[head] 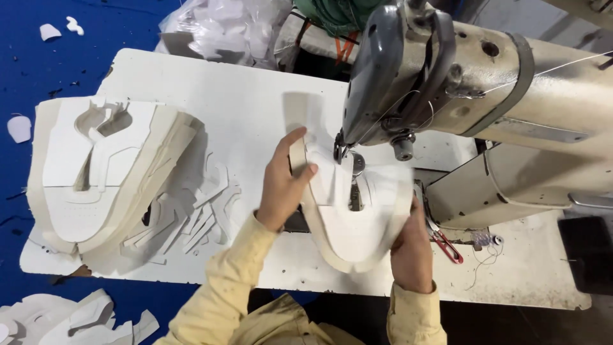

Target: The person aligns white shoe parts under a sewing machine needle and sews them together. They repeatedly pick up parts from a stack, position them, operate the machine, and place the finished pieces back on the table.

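Note:
My left hand (pixel 283 185) pinches the left edge of a white shoe-upper piece with a cream border (pixel 348 233), thumb on top. On the piece's lower right edge, my right hand (pixel 412 246) grips it from beneath and beside. The piece lies flat on the white table (pixel 242 102) under the needle and presser foot (pixel 351 169) of a beige industrial sewing machine (pixel 511 83). Both sleeves are pale yellow.
A tall stack of matching white and cream cut pieces (pixel 102 172) sits at the table's left, with several loose white strips (pixel 198 211) beside it. Red-handled thread snips (pixel 447 246) lie right of my right hand. Bagged scraps (pixel 223 29) are behind; more pieces (pixel 64 316) rest on the blue floor.

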